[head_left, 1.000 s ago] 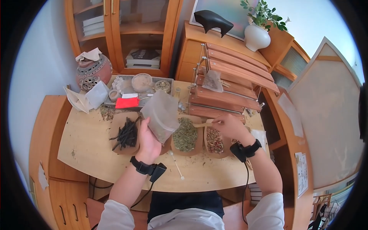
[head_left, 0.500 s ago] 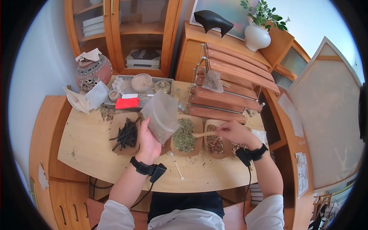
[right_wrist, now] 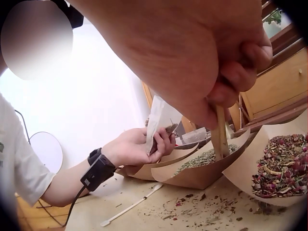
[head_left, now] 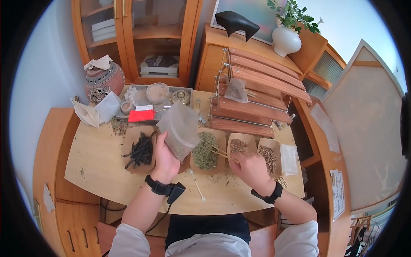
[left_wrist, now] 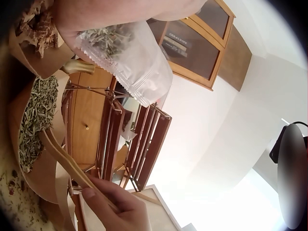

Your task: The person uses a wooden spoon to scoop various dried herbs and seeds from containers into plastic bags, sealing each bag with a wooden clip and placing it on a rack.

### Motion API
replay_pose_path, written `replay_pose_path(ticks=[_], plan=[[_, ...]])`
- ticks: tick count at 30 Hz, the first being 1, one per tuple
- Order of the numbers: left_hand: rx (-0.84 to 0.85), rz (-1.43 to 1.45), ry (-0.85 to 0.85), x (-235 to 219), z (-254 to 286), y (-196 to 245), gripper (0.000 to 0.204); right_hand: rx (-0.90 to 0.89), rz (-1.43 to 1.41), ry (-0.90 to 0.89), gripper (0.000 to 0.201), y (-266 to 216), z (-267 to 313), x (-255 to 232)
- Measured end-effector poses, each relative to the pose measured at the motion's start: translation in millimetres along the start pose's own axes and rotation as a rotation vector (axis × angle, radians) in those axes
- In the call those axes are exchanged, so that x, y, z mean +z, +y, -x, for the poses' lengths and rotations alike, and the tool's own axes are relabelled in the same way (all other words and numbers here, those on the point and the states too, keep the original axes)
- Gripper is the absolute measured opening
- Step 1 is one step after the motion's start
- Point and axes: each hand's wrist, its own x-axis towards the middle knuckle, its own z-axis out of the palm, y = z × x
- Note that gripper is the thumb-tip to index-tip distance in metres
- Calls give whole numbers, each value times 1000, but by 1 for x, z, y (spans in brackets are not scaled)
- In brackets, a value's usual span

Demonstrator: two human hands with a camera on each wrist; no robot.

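Head view: Wooden tweezers (head_left: 220, 150) meet dried green herb (head_left: 204, 152) beside a translucent bag (head_left: 178, 130)

A person's right hand (head_left: 253, 169) pinches the wooden tweezers between thumb and fingers, their tips touching the herb in a tan paper tray (head_left: 223, 145) at the middle of a pale wooden table (head_left: 107, 171). In the right wrist view, the other fingers of that hand are curled in. The left hand (head_left: 166, 160) grips the lower part of the bag, thumb on one side and fingers curled round the other, holding it tilted over the table, just left of the herb. The left wrist view shows dried plant bits (left_wrist: 109, 41) inside, at the end near the hand.

On the left, another paper tray bears long black dried pieces (head_left: 140, 150); below the bag, one partly hidden tray carries brown flaky pieces (left_wrist: 41, 26). To the right stand a tray of red-flecked dried mix (right_wrist: 284, 166) and one of pale brown pieces (head_left: 267, 159), with a clear packet (head_left: 289, 159) just beside it. A thin white stick (head_left: 197, 185) lies near the front, among scattered crumbs. Behind, a red packet (head_left: 141, 115) rests on a gray tray (head_left: 162, 115), and a slatted wooden rack (head_left: 257, 105) bears a small clear bag (head_left: 236, 91).
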Motion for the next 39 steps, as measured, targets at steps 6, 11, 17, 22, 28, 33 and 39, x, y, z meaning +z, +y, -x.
replay_pose_path(ticks=[6,11,17,22,28,33,39], plan=[[7,15,-7,-1,0,0,50,225,-170,-162,15,6,-5,-6],[3,19,2,3,2,0,50,492,-286,-348,28,23,-19,-23],[9,1,3,3,1,0,50,511,-583,-486,31,53,-30,12],[7,-2,16,4,1,1,50,523,-687,-484,31,45,-37,22],[9,2,3,1,1,0,50,429,-706,-419,30,51,-28,51],[0,1,9,4,3,1,50,428,-780,-377,29,52,-25,55],[-10,6,15,6,4,2,50,680,-990,-465,29,43,-29,36]])
